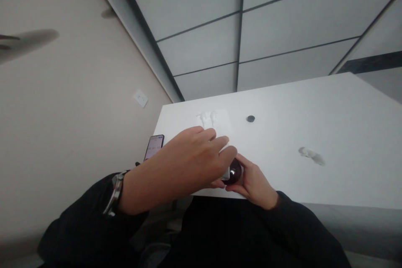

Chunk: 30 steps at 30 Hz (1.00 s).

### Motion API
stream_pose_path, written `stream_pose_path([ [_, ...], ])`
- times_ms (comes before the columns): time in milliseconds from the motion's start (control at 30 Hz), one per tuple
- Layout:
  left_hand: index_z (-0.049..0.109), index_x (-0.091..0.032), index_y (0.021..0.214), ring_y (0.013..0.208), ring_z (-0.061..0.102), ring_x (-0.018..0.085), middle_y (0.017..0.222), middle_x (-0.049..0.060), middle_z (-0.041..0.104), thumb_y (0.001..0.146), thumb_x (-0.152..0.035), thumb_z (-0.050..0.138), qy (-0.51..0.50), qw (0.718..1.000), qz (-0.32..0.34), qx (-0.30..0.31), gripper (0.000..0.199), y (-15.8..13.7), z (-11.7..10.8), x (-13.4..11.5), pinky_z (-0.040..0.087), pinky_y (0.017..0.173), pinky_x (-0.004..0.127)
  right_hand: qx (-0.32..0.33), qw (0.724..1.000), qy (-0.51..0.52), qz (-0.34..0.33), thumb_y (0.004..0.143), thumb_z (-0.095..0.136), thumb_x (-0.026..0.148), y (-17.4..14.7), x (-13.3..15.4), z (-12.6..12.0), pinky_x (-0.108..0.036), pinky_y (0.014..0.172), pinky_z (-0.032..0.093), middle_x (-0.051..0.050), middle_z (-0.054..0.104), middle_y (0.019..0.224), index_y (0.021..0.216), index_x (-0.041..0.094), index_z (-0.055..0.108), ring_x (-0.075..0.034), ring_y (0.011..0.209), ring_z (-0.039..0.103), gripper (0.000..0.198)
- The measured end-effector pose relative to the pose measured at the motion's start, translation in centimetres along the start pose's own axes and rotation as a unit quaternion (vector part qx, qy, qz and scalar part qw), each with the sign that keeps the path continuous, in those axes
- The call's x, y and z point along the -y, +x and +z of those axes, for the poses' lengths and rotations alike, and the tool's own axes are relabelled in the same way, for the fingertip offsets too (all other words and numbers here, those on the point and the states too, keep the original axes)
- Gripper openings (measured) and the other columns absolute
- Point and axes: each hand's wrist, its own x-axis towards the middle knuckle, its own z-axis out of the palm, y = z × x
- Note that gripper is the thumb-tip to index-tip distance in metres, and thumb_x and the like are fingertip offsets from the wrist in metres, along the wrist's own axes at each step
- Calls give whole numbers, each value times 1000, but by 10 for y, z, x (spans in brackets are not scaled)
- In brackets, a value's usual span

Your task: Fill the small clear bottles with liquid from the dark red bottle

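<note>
At the table's near edge, my right hand (256, 184) is wrapped round a glossy, rounded, dark red object (234, 172); its exact kind is not clear. My left hand (197, 155), with a watch (114, 194) on its wrist, reaches across and above it. The left fingers are curled and closed against the near side of the object, and what they grip is hidden behind the hand. A pale, silvery patch (225, 174) shows between the left hand and the dark red surface. Beyond the left hand, two small crumpled white pieces (207, 118) lie on the table.
The white table (276, 180) stands against a panelled wardrobe (201, 16). A small dark round cap-like disc (250, 119) lies towards the back. At the right is a crumpled translucent piece (310, 155). A phone (154, 146) with its screen lit is at the left edge.
</note>
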Motion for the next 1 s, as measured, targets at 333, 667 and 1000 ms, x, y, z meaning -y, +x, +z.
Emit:
stream_pose_path([
  [333,68,-15,110,96,73,26,117,10,79,91,-42,87,17,1000,3,23,38,4,-5,-4,51,74,38,-2,1000,11,5,79,90,60,-1,0,0,-56,104,59,-17,74,132,146,21,53,-39,119,75,85],
  [667,69,-15,98,84,70,23,99,8,77,101,-15,68,57,998,16,20,3,13,-13,-11,44,64,36,-21,999,11,25,75,91,63,-2,-3,5,-56,100,61,-15,78,123,138,21,60,-40,112,77,82],
  [1000,64,-18,83,67,61,22,76,5,67,101,-10,60,96,995,27,20,20,23,-16,-17,38,58,36,-27,999,-16,-2,79,88,64,-2,-4,8,-55,98,64,-15,75,132,142,23,61,-41,117,76,81],
])
